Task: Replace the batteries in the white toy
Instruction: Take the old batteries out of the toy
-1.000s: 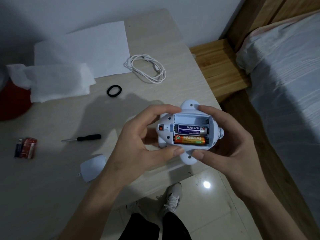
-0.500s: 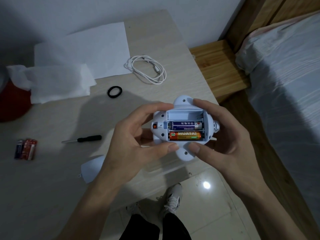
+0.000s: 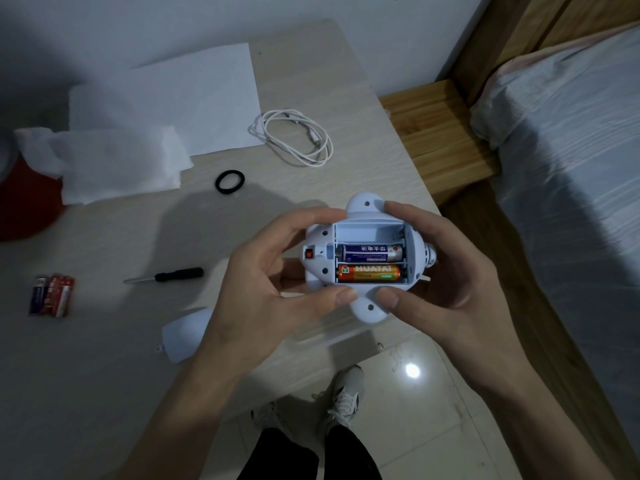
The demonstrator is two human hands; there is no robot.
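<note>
I gripped the toy (image 3: 367,258) in both hands (image 3: 263,282) (image 3: 446,271), fingers curled round it; cover (image 3: 183,336) off, two batteries (image 3: 369,263) seated, one slot empty.

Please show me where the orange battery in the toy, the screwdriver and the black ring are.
orange battery (image 3: 369,274): head view, on the middle of its label, inside the toy's open compartment.
screwdriver (image 3: 178,274): head view, on its black handle.
black ring (image 3: 230,182): head view, on the ring's band, nearer side.

red object (image 3: 24,202): cut by left edge | battery cover (image 3: 183,336): partly behind forearm
</note>
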